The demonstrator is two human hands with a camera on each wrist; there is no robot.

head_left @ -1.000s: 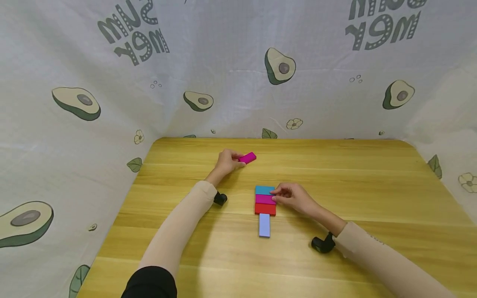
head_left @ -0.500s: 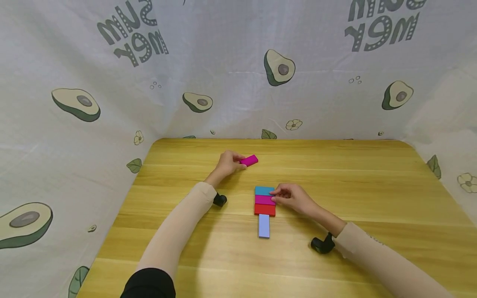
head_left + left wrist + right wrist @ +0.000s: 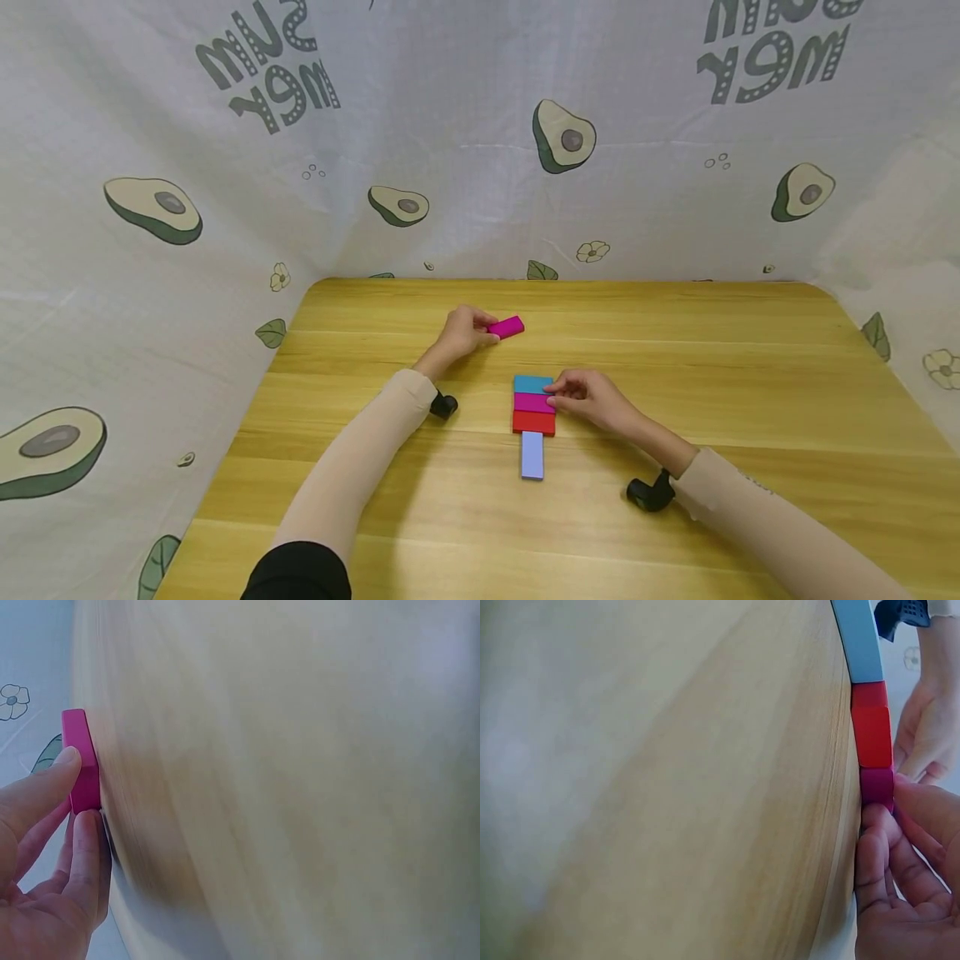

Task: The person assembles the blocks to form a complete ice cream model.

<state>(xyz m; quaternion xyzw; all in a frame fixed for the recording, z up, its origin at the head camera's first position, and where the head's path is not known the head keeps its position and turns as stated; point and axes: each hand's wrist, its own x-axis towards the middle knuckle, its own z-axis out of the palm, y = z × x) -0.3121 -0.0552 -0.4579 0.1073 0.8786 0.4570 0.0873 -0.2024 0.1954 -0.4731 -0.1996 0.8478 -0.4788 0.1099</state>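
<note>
My left hand (image 3: 463, 332) pinches a small magenta block (image 3: 507, 327) by its left end, over the far part of the table. In the left wrist view the thumb lies on this magenta block (image 3: 81, 769) and the fingertips are at its lower end. My right hand (image 3: 592, 397) has its thumb and curled fingers at the right end of a second magenta block (image 3: 531, 402), its index fingertip beside the blue block (image 3: 532, 383). A red block (image 3: 533, 423) lies nearer, then a lilac block (image 3: 532, 456) set lengthwise. The right wrist view hides the blue block.
The wooden table (image 3: 712, 358) carries the blocks, laid flat in one row near the middle. A white cloth (image 3: 465, 108) with printed avocados hangs behind the far edge and along the sides. Black wrist cameras (image 3: 649, 492) sit under the cuffs.
My left hand has carried the magenta block slightly to the right and nearer, toward the row. My right hand and the blocks in the row have stayed in place.
</note>
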